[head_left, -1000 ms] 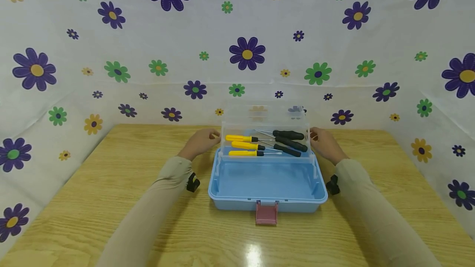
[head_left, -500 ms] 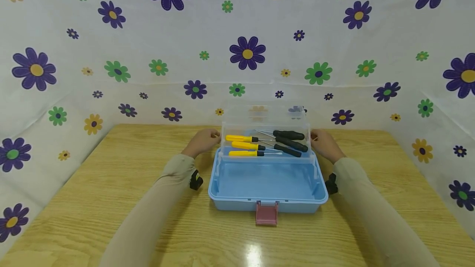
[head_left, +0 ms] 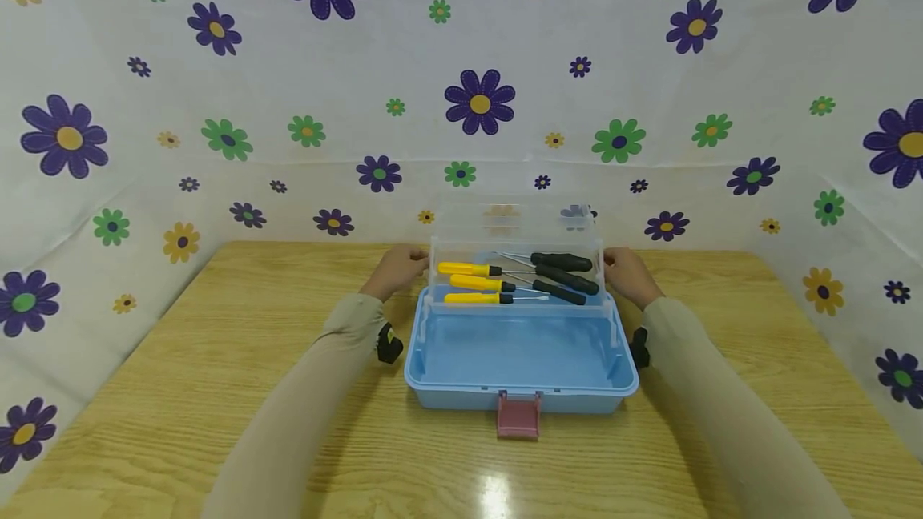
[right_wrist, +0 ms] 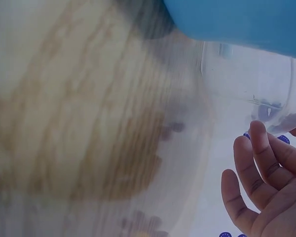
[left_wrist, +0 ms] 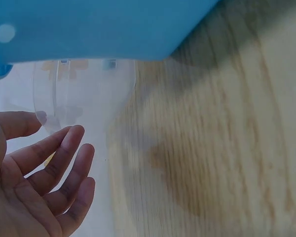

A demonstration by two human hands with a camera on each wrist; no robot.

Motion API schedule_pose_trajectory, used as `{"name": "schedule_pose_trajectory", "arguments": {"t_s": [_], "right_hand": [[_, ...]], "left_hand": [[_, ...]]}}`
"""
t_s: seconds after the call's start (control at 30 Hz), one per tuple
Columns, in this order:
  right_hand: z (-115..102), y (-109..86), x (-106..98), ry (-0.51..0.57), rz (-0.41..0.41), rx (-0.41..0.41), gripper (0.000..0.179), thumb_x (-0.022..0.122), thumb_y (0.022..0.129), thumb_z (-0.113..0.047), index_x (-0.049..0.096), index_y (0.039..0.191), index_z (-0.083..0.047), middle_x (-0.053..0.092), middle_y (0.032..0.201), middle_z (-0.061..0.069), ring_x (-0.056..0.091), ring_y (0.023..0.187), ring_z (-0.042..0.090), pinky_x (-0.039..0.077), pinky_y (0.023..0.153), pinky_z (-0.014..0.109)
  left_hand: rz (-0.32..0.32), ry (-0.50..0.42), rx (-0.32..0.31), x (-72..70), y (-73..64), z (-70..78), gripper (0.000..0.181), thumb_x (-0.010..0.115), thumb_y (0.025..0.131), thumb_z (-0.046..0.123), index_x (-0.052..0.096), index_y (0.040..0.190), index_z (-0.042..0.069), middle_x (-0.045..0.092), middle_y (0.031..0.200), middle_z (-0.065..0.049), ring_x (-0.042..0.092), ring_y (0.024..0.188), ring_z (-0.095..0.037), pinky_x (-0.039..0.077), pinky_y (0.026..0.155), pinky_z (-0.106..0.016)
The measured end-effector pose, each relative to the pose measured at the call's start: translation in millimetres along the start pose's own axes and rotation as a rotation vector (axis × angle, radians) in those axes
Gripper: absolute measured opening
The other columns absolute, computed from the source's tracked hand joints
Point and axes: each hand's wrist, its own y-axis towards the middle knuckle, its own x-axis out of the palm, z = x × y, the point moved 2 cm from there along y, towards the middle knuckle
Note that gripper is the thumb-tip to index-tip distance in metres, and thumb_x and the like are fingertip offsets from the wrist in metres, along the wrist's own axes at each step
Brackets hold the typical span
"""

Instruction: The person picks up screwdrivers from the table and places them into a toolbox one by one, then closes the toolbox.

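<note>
A light blue toolbox [head_left: 519, 403] stands open on the table, its pink latch [head_left: 517, 418] hanging at the front. Raised over its back half is a clear tray [head_left: 519, 309] with several yellow-handled screwdrivers [head_left: 467, 269] and black-handled screwdrivers [head_left: 561, 263]. The clear lid [left_wrist: 89, 94] is tipped back behind. At the lid's left edge, my left hand [head_left: 397, 271] pinches it between thumb and fingertips, the other fingers loosely bent. My right hand [head_left: 632, 275] pinches the opposite edge the same way; in the right wrist view its thumb is mostly cut off.
The wooden table [head_left: 216, 359] extends to both sides and in front of the toolbox. Close behind hangs a white cloth [head_left: 404, 46] printed with flowers, which also runs along both sides.
Both wrists have shifted slightly inward and the fingers have closed in on the lid's sides. The toolbox, tray and screwdrivers stay where they were.
</note>
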Motion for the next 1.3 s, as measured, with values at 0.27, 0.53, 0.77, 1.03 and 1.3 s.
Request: {"name": "schedule_pose_trajectory", "arguments": {"t_s": [0.27, 0.53, 0.77, 1.03, 1.3], "right_hand": [[-1.7, 5.0, 1.1, 0.006, 0.009, 0.013, 0.038, 0.040, 0.099, -0.015, 0.053, 0.122, 0.012, 0.056, 0.122, 0.030, 0.053, 0.103, 0.036, 0.044, 0.097, 0.052], [-3.2, 7.4, -0.3, 0.023, 0.011, 0.041, 0.035, 0.040, 0.099, -0.013, 0.055, 0.120, 0.011, 0.058, 0.119, 0.030, 0.055, 0.101, 0.035, 0.045, 0.097, 0.051], [-2.9, 6.6, -2.8, 0.018, 0.034, 0.009, 0.035, 0.041, 0.098, -0.012, 0.057, 0.116, 0.013, 0.060, 0.114, 0.030, 0.056, 0.093, 0.031, 0.049, 0.091, 0.047], [-3.2, 6.3, -4.0, 0.005, 0.044, 0.011, 0.033, 0.042, 0.098, -0.011, 0.058, 0.114, 0.013, 0.061, 0.111, 0.030, 0.055, 0.088, 0.029, 0.049, 0.087, 0.044], [-1.9, 6.0, -3.2, 0.002, 0.039, 0.035, 0.034, 0.041, 0.099, -0.014, 0.057, 0.116, 0.011, 0.061, 0.110, 0.028, 0.055, 0.086, 0.028, 0.050, 0.088, 0.045]], "left_hand": [[0.056, 0.016, 0.015, -0.6, 3.5, -2.0, 0.036, 0.049, 0.096, 0.024, 0.064, 0.116, -0.002, 0.066, 0.113, -0.019, 0.060, 0.089, -0.025, 0.049, 0.074, -0.031], [0.088, -0.024, 0.009, -2.2, 3.9, 0.5, 0.033, 0.051, 0.095, 0.022, 0.067, 0.111, -0.002, 0.068, 0.108, -0.019, 0.053, 0.074, -0.019, 0.042, 0.064, -0.025], [0.088, -0.036, 0.011, -2.6, 5.2, 2.4, 0.032, 0.050, 0.095, 0.020, 0.069, 0.108, -0.003, 0.069, 0.101, -0.019, 0.044, 0.065, -0.015, 0.037, 0.058, -0.023], [0.095, -0.070, 0.004, -1.9, 5.1, 4.2, 0.030, 0.052, 0.095, 0.020, 0.069, 0.107, -0.001, 0.068, 0.090, -0.016, 0.039, 0.059, -0.012, 0.034, 0.054, -0.022], [0.109, -0.082, 0.014, -1.8, 0.0, 6.6, 0.030, 0.051, 0.096, 0.018, 0.068, 0.109, -0.002, 0.068, 0.103, -0.019, 0.043, 0.064, -0.014, 0.039, 0.063, -0.023]]}}
